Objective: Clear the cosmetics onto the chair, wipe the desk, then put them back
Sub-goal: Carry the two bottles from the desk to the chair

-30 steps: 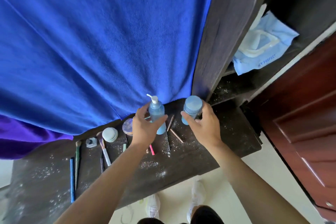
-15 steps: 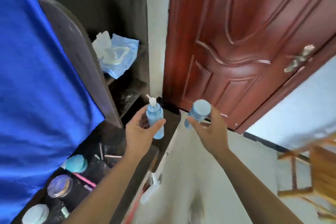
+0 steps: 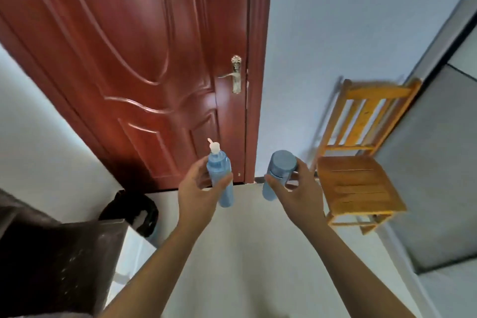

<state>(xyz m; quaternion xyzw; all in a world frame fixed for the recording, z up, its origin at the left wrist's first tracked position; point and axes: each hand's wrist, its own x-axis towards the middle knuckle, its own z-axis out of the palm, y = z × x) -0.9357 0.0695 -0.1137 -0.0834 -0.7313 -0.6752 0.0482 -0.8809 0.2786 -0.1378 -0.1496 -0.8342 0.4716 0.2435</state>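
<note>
A tall red-brown panelled door (image 3: 144, 64) with glossy raised mouldings and a brass lever handle (image 3: 233, 75) fills the upper left, set in a pale wall. At lower left stands the corner of a dark, dusty desk (image 3: 77, 253), with a black bag (image 3: 136, 212) slumped on the pale floor beside it. To the right stands a yellow wooden chair (image 3: 358, 183) with a slatted back and a plank seat that is bare. In front of the person both forearms reach out over the floor. The left hand (image 3: 198, 193) is wrapped around a slim translucent blue pump bottle (image 3: 220, 175) with a white nozzle, held upright. The right hand (image 3: 299, 196) grips a stubbier blue cylindrical bottle (image 3: 278, 173) with a flat round cap, tilted, close to the chair's front edge but not touching it.
</note>
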